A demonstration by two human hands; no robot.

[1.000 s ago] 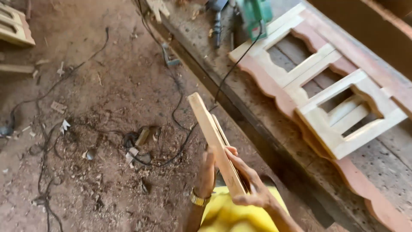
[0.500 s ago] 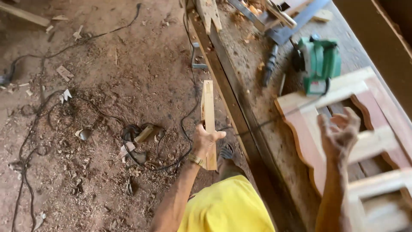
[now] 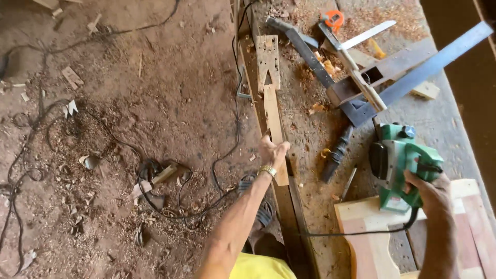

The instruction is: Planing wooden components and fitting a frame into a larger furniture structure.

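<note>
Head view: left hand gripping wooden slat along desk left edge; right hand clasping green electric planer atop wooden frame. Risk: slat slipping floorward, cord snagging.

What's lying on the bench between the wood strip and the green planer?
In the head view, a black-handled tool and sawdust lie between the wood strip and the green planer.

A steel square, an orange clamp and a handsaw blade lie among sawdust on the tabletop. Black cables snake across the dirt floor, littered with wood scraps.
</note>
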